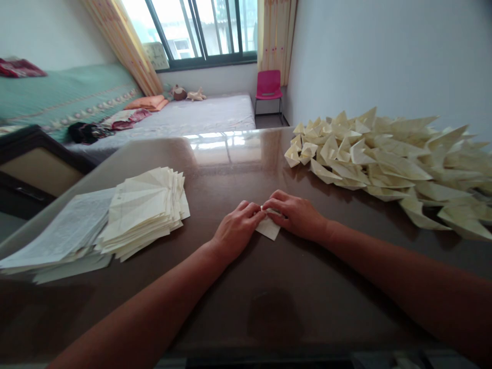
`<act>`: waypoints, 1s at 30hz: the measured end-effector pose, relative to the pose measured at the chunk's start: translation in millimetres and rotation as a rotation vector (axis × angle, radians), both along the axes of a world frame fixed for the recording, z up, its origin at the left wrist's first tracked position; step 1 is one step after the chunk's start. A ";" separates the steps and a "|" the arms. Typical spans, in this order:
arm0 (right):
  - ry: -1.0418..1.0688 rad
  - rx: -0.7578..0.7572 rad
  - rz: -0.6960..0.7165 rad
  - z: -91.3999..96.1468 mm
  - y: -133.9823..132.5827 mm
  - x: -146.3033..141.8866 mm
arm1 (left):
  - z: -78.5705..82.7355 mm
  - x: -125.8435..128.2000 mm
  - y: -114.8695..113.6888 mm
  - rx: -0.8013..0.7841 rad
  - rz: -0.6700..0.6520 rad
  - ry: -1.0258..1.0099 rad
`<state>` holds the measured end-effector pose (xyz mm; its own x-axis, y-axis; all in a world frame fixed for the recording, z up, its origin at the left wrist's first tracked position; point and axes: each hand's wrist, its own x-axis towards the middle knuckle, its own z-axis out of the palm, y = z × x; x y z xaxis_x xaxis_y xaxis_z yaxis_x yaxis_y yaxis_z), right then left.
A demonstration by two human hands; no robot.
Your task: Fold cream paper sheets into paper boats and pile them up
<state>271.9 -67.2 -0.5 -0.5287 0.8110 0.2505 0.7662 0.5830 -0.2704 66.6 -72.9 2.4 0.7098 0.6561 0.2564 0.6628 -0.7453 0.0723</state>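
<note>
A small folded cream paper piece [268, 228] lies on the glossy brown table [238, 287] at its middle. My left hand [235, 229] presses down on the paper's left side with curled fingers. My right hand [296, 215] covers its right side, fingers pinched on the fold. Most of the paper is hidden beneath both hands.
A stack of creased cream sheets [146, 210] and printed pages [65, 230] sits at the table's left. A big heap of folded paper shapes [388, 159] fills the right side. Beyond the table are a bed [184, 115], a pink chair [269, 87] and a window.
</note>
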 end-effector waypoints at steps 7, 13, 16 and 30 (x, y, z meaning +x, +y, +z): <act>-0.365 0.183 0.134 19.4 -22.7 -3.5 | 11.1 1.4 -11.6 0.056 -0.043 0.208; -0.499 0.168 0.048 22.8 -45.7 -10.7 | 20.2 3.5 -18.0 0.043 -0.005 0.306; -0.556 0.127 0.007 23.2 -50.4 -13.7 | 24.1 2.7 -21.1 0.062 0.034 0.369; -0.457 0.098 0.024 26.4 -39.8 -10.1 | 25.1 2.4 -26.1 0.123 0.070 0.410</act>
